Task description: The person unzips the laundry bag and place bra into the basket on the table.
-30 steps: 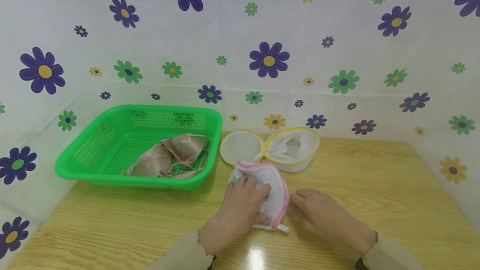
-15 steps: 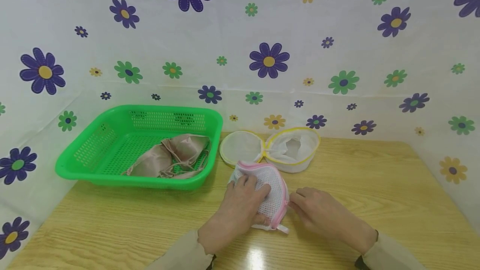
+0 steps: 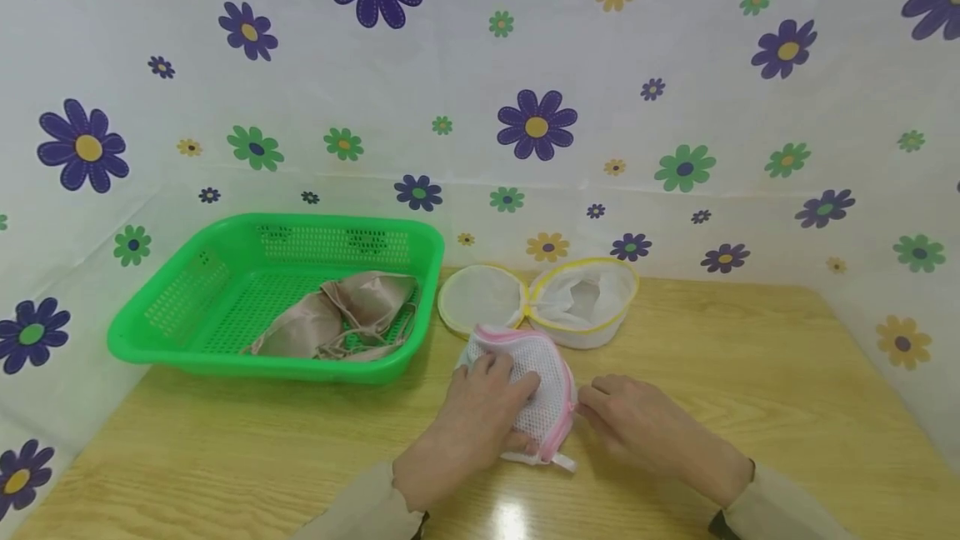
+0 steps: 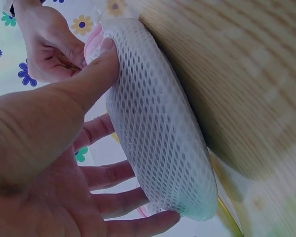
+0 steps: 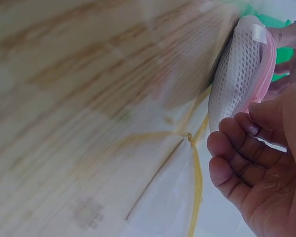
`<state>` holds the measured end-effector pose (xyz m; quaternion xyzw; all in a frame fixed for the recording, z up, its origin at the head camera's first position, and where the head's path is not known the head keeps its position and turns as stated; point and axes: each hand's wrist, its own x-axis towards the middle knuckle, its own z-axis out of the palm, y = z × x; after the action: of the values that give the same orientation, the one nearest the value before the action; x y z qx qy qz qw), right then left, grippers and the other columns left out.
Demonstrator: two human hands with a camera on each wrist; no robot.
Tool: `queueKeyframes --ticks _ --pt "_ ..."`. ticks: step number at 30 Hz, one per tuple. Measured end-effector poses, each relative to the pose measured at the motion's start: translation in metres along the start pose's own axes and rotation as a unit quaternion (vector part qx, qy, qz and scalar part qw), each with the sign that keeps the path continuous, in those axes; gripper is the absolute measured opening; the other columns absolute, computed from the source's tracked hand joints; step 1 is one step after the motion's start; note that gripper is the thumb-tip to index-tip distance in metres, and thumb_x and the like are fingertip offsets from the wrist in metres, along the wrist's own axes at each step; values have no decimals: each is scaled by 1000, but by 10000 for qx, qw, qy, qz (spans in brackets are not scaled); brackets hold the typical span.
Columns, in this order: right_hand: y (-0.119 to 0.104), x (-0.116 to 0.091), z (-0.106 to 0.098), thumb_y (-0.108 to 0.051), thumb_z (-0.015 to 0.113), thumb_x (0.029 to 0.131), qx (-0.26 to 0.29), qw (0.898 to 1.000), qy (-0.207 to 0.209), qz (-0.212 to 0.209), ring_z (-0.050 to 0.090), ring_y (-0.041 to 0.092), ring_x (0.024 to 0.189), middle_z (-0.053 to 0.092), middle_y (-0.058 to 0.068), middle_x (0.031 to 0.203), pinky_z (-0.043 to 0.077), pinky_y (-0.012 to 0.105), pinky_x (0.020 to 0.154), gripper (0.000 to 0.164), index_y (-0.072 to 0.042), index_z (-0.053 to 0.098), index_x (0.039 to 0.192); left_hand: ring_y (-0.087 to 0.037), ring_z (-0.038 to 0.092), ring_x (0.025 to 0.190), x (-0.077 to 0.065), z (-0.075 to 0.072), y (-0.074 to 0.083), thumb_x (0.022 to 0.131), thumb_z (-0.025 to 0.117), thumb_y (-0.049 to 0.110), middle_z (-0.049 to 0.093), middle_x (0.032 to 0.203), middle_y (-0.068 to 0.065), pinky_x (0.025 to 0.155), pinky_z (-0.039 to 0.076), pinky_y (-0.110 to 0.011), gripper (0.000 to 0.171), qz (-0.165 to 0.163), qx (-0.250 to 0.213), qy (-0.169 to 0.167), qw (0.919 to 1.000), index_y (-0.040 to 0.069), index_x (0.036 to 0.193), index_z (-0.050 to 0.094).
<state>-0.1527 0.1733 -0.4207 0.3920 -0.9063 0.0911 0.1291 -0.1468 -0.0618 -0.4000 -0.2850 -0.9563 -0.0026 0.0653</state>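
Note:
A white mesh laundry bag (image 3: 546,373) with a pink zipper edge lies on the table in front of the person. The left hand (image 3: 487,407) holds it down from above, its fingers spread across the mesh and its thumb at the near edge by the white tab (image 3: 564,462). At the bag's right side, the thumb and index finger of the right hand (image 3: 645,423) pinch at the pink zipper (image 5: 264,74), around its pull. The pull itself is mostly hidden behind the fingertips. In the left wrist view, the mesh side (image 4: 158,113) bulges roundly.
A green plastic basket (image 3: 277,369) with a shiny taupe bra (image 3: 307,325) in it stands at the left. Behind the laundry bag lies an opened white mesh case (image 3: 600,332) with yellow trim, its round lid (image 3: 480,298) folded out to the left. A flowered sheet (image 3: 450,48) hangs behind.
The head view has tilted up very slightly, so everything sits a little lower in the picture. Both hands keep the same hold on the laundry bag and its zipper.

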Motion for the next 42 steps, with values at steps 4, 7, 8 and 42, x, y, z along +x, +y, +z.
queueKeyframes --ticks 4,7,8,42 --pt "-1 1 -1 -11 70 93 -25 10000 44 -30 36 -1 61 47 -11 69 37 15 55 14 -16 60 83 -31 61 113 -1 -1 -1 73 79 61 58 113 -8 87 56 -49 60 -2 -49 -21 10000 23 114 59" --pt "-1 1 -1 -12 70 93 -23 10000 52 -15 36 0 61 47 -11 68 36 16 55 15 -16 60 83 -30 61 112 -1 0 -1 72 79 61 58 113 -7 86 56 -48 59 7 -60 -3 10000 23 111 58" --pt "-2 2 -1 -12 70 93 -17 10000 38 2 36 0 61 47 -11 69 36 16 55 15 -16 60 83 -29 61 112 -1 0 -1 72 80 61 58 113 -7 85 56 -48 58 14 -69 -1 10000 23 110 58" --pt "2 4 -1 -13 68 96 14 9994 -253 250 37 -1 62 49 -11 70 38 17 56 12 -15 62 86 -25 59 119 -2 -2 -6 67 86 51 61 115 -3 88 56 -49 55 215 -326 102 9992 24 108 61"
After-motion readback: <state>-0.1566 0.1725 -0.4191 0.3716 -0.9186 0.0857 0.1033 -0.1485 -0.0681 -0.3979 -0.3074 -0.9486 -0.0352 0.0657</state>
